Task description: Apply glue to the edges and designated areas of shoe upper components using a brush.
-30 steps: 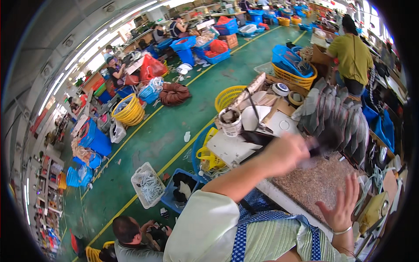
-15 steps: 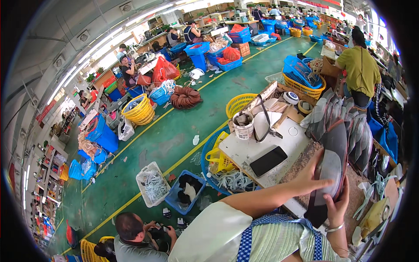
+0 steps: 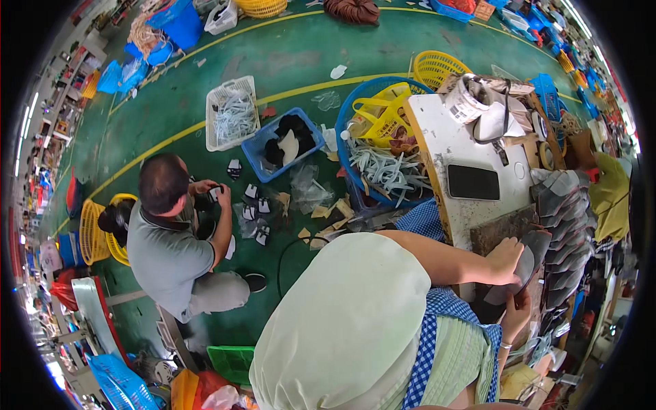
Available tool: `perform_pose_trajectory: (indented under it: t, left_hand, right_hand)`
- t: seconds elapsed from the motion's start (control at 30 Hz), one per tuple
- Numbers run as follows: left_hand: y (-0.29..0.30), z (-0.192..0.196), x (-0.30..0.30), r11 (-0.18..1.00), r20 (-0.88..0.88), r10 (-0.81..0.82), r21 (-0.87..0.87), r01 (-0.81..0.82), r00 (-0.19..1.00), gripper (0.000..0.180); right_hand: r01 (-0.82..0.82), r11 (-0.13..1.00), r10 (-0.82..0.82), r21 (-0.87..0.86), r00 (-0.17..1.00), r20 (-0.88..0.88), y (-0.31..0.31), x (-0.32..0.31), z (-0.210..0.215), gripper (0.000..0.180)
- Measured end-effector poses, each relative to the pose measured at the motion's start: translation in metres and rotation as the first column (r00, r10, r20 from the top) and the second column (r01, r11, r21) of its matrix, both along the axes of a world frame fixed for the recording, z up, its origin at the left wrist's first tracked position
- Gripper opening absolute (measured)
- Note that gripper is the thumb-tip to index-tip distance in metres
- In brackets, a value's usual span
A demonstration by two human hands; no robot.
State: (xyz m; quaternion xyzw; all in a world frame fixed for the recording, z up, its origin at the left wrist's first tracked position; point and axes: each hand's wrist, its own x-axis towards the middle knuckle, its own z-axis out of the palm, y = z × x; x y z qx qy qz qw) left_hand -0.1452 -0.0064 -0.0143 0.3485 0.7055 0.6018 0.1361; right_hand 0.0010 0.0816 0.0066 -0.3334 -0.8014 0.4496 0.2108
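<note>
At the right, by the edge of the worktable (image 3: 437,147), my two hands hold a dark grey shoe upper (image 3: 537,246) with a lighter grey patch. My left hand (image 3: 506,262) is closed on its near side, fingertips at the pale patch. Lower down, my right hand (image 3: 517,316) grips the other side of the piece, its fingers partly hidden. A rough brown board (image 3: 502,229) lies on the table beside the left hand. Just beyond the held piece, several similar grey uppers (image 3: 564,236) lie overlapped in a row.
On the worktable are a black phone (image 3: 473,182) and a stained white bucket (image 3: 467,99). A blue tub (image 3: 347,154) of pale strips stands left of it. Farther left are a white basket (image 3: 210,126), a blue crate (image 3: 273,173) and a seated person (image 3: 171,253) handling a dark piece.
The view has swung down and to the left, bringing the seated person fully into sight. Both hands keep hold of the shoe upper, which now appears lower and closer to the brown board.
</note>
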Motion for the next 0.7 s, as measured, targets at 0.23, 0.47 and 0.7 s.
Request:
perform_pose_trajectory:
  t: [0.23,0.47,0.7]
  left_hand:
    - [-0.02,0.011,-0.015,0.967,0.276,-0.235,-0.032,0.254,0.932,0.057]
    - [-0.022,-0.012,-0.005,0.841,0.422,-0.541,0.252,0.479,0.727,0.05]
    - [-0.031,-0.007,-0.011,0.935,-0.082,-0.279,0.205,0.29,0.957,0.046]
  right_hand:
    - [0.018,0.999,-0.016,-0.037,0.998,0.056,-0.013,0.013,0.012,0.038]
    - [-0.056,0.977,0.05,-0.204,0.998,-0.032,-0.004,0.04,-0.012,0.051]
    - [0.123,0.987,-0.112,0.101,0.988,-0.105,-0.04,0.021,0.004,0.041]
